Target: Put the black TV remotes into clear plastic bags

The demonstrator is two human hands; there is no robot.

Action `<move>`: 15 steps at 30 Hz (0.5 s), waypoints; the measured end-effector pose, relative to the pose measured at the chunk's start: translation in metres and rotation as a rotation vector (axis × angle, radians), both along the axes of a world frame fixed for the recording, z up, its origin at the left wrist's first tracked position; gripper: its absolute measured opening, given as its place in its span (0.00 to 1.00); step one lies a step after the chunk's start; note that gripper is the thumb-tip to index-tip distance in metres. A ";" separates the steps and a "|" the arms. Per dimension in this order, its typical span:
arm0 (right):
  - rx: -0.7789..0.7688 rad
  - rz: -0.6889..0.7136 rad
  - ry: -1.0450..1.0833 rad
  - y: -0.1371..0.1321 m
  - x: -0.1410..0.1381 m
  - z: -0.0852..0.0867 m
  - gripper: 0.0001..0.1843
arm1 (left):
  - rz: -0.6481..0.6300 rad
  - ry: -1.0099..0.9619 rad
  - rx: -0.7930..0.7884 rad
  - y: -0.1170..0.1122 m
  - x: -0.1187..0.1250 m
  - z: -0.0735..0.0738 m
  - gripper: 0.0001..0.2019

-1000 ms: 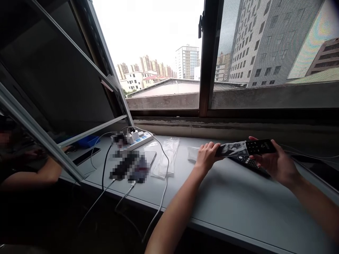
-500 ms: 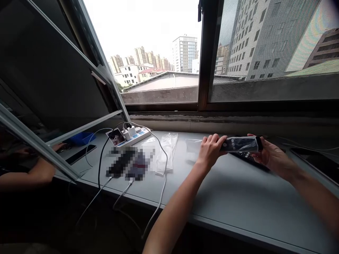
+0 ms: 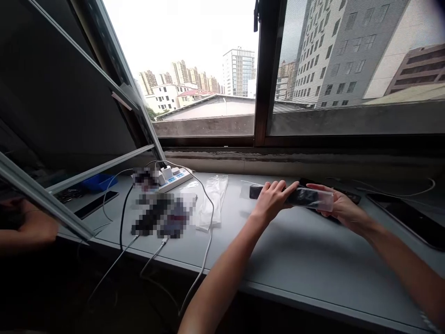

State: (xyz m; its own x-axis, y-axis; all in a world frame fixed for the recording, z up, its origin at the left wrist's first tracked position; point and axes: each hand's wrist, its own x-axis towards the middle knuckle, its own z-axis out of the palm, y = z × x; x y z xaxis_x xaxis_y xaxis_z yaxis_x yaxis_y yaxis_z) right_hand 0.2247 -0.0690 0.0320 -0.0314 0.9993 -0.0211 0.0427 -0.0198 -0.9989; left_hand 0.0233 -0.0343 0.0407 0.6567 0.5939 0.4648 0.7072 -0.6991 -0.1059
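Note:
Above the desk, a black remote control [image 3: 302, 196] in a clear plastic sleeve [image 3: 325, 201] is held level between my two hands. My left hand [image 3: 274, 197] wraps over its left part, with a dark end showing beyond the fingers. My right hand [image 3: 342, 204] pinches the right end of the sleeve, where the plastic looks empty. Right behind lies another dark, long object [image 3: 351, 196], mostly hidden by the held remote and my right hand. A clear film lies or hangs at the left of my left hand.
Clear plastic bags [image 3: 212, 202] lie on the grey desk [image 3: 313, 269], left of my hands. A black tablet-like device [image 3: 406, 218] is at right. Cables run from a white power strip [image 3: 177, 178] past blurred items. Beyond a metal frame are a blue tray [image 3: 99, 182] and another person's arm [image 3: 31, 227].
The remote has shifted left in the sleeve: its dark end now shows left of my left hand, and empty plastic is at my right hand. The view has turned slightly right.

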 end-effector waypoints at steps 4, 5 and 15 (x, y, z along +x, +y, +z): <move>0.053 0.008 -0.097 -0.001 -0.004 0.002 0.31 | -0.013 0.061 0.015 -0.007 0.002 0.005 0.31; 0.060 0.011 -0.112 -0.001 -0.005 0.002 0.30 | -0.012 0.069 0.017 -0.008 0.002 0.006 0.31; 0.031 -0.065 -0.254 -0.001 -0.009 -0.001 0.29 | -0.036 0.047 -0.067 -0.010 0.009 -0.007 0.27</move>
State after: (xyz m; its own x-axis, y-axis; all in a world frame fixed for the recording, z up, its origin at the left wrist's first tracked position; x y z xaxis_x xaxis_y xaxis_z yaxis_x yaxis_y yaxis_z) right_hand 0.2159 -0.0702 0.0315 0.0350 0.9993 0.0101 0.2921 -0.0005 -0.9564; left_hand 0.0321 -0.0448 0.0333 0.6986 0.5978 0.3932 0.6765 -0.7309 -0.0906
